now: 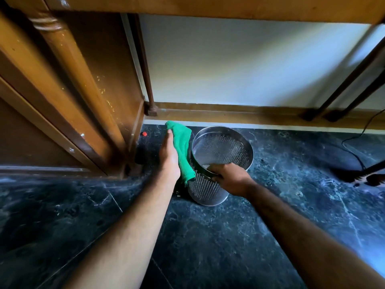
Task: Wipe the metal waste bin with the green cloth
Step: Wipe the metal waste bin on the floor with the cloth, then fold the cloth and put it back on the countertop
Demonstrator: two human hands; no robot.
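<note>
A perforated metal waste bin (208,188) stands upright on the dark marble floor, its open mouth facing up. My right hand (230,178) grips the near rim of the bin, fingers hooked over the edge. My left hand (169,155) holds the green cloth (181,146) flat against the bin's left outer wall. The cloth hangs from above my fingertips down to the bin's side. Its lower end touches the perforated wall.
A wooden cabinet (68,90) rises close on the left, with a small red object (144,133) on the floor by its base. A wooden skirting (239,115) and white wall stand behind the bin. Dark table legs (341,90) and a black cable (354,147) lie to the right.
</note>
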